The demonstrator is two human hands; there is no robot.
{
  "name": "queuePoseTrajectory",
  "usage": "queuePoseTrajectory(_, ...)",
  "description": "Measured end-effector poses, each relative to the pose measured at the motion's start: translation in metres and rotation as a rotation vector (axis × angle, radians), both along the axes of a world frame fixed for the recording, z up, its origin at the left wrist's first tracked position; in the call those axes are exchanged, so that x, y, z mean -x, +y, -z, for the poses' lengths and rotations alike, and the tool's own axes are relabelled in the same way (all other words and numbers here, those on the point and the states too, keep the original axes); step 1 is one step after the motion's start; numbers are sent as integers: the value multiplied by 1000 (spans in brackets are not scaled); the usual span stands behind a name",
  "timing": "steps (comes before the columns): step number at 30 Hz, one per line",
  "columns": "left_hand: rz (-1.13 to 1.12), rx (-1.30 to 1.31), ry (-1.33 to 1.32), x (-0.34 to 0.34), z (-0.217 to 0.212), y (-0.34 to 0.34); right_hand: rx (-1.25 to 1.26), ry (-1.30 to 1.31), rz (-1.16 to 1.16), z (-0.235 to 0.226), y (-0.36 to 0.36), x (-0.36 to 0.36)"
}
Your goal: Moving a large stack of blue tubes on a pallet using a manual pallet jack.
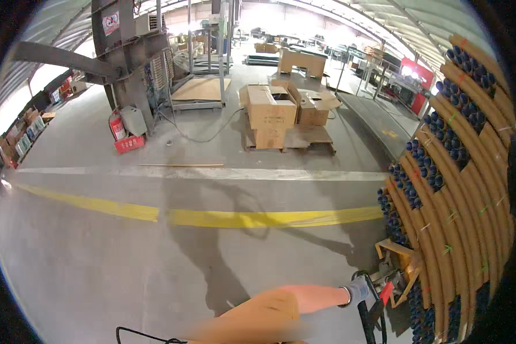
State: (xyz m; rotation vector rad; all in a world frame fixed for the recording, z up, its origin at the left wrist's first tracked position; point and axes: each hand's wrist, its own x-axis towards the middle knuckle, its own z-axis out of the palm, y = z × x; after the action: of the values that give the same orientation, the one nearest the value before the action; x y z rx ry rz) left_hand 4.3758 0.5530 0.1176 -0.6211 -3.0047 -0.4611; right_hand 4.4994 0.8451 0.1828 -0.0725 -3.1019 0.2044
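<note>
My left arm, in an orange sleeve, reaches from the lower edge toward the right. At its end my left hand [358, 290], in a grey-white glove with a dark band at the wrist, is closed round the black loop handle [363, 321] of a pallet jack. A red part [386, 293] sits beside the handle. Behind it, the jack's yellow frame [406, 261] stands against a tall stack of long brown tubes [453, 229] with dark blue round ends [423, 163] between them. My right hand is outside the picture.
Yellow floor tape [258, 219] and a white line cross the grey floor ahead. Beyond them cardboard boxes [269, 117] stand on a pallet [309, 137]. A fire extinguisher [117, 126] stands by a steel column [133, 86] at left. A thin stick [182, 165] lies near the white line.
</note>
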Motion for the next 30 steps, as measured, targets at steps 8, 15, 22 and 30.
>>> queuePoseTrajectory(8, 410, -98, 153, 5, 90, -22, 31, -68, 166, 21, -84, -67)
queuePoseTrajectory(15, 272, 109, -6, -65, 42, -190, -2, -162, 99, 44, -212, -89)
queuePoseTrajectory(22, 181, 66, -73, -82, 52, -189, -2, -75, 61, 30, -211, -101)
queuePoseTrajectory(30, 196, 181, -156, -126, 3, -174, -107, 43, 8, 68, -172, -123)
